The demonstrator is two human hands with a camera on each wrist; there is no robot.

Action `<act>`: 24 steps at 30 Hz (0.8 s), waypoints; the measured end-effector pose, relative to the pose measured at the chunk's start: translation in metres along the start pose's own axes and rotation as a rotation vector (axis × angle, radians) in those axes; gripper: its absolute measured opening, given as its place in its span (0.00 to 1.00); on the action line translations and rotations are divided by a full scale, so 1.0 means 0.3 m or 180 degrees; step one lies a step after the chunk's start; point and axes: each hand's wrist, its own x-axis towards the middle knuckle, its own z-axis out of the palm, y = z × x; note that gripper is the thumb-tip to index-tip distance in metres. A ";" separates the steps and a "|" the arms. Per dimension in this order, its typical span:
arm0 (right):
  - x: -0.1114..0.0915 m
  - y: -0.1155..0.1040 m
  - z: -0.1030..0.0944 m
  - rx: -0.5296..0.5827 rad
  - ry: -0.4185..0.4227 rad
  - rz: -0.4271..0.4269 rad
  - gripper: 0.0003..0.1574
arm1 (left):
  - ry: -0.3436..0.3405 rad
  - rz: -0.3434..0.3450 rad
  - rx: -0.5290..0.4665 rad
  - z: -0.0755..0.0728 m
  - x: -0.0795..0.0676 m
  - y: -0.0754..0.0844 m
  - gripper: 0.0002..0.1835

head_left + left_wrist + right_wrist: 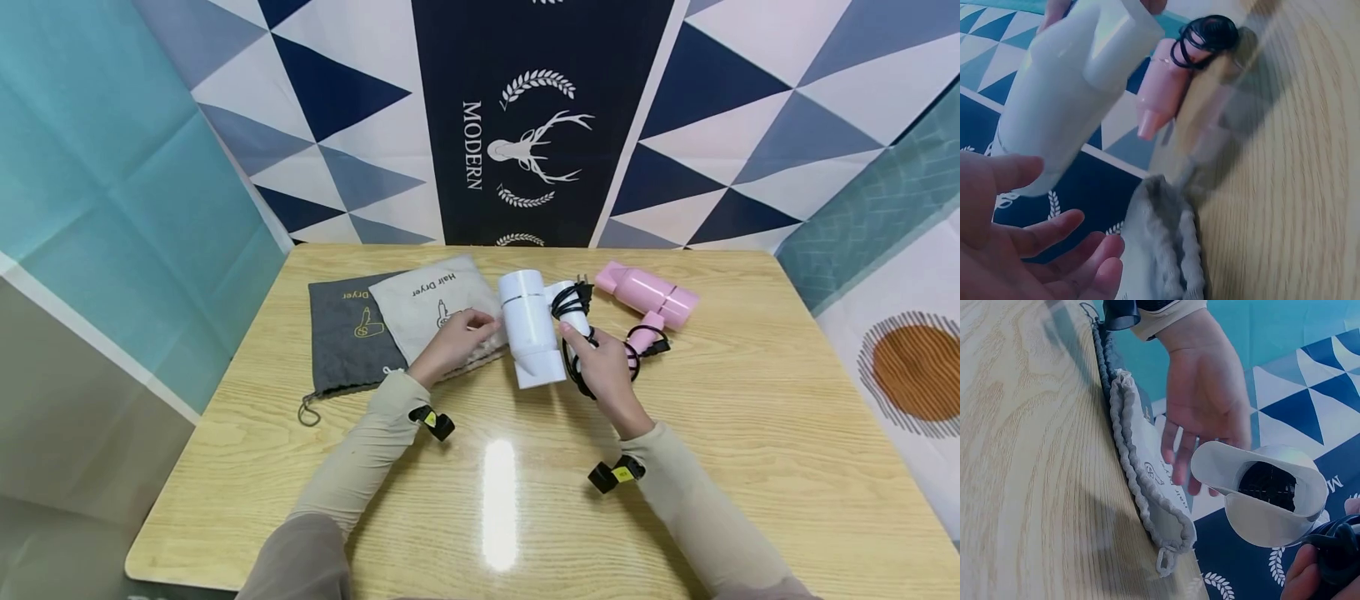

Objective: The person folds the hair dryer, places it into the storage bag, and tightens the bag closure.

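Observation:
My right hand grips the handle of a white hair dryer, which is held up over the table. A black cord is wound around that handle. My left hand is beside the dryer's barrel with nothing in it; in the left wrist view its fingers are spread and loosely bent. Beneath the left hand lies a light grey drawstring bag printed "Hair Dryer". The dryer's nozzle faces the right wrist camera.
A dark grey drawstring bag lies partly under the light one. Behind my right hand a pink hair dryer rests on the wooden table, its black cord wrapped around the handle. A patterned backdrop stands along the table's far edge.

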 end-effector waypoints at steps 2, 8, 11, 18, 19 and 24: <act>-0.001 0.002 -0.002 -0.0010 -0.0013 0.0016 0.34 | -0.0022 0.0015 0.0146 -0.006 -0.003 -0.010 0.23; 0.003 0.016 -0.005 -0.0024 0.0011 -0.0003 0.32 | -0.0020 -0.0059 0.0534 -0.018 -0.002 -0.034 0.22; 0.005 0.020 -0.006 -0.0037 0.0037 0.0003 0.32 | -0.0037 -0.0065 0.0709 -0.024 0.000 -0.049 0.22; 0.000 0.024 -0.006 -0.0050 0.0007 0.0061 0.33 | -0.0170 0.0004 0.1149 -0.041 -0.013 -0.078 0.22; -0.001 0.024 -0.006 -0.0044 0.0004 0.0064 0.32 | -0.0179 0.0000 0.1207 -0.043 -0.014 -0.081 0.22; -0.002 0.026 -0.005 -0.0026 0.0012 0.0065 0.33 | -0.0223 -0.0047 0.1385 -0.049 -0.015 -0.090 0.21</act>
